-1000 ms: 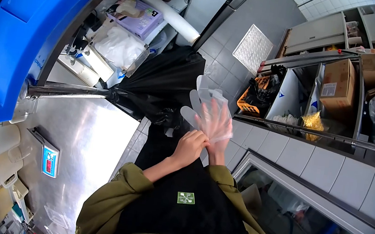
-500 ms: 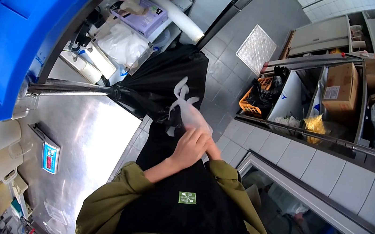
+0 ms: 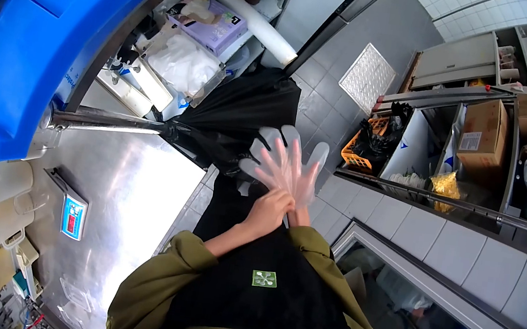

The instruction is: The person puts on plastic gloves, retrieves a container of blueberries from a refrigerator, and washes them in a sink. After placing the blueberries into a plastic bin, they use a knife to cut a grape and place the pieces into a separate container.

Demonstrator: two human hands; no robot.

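Observation:
A translucent disposable glove covers my right hand, whose fingers are spread apart inside it. The glove's fingertips extend past my own, so they stand partly unfilled. My left hand is bare and closed on the glove's cuff at my right wrist. Both hands are in front of my black apron. Just beyond them hangs a black plastic bag.
At left is a steel counter with a digital scale display. Above it are a blue plastic bin and a purple glove box. Shelving at right holds a cardboard box and an orange crate.
My right hand has pushed further into the glove, and its fingers have spread out. The glove, limp and folded before, is now opened around them. My left hand keeps its hold on the cuff.

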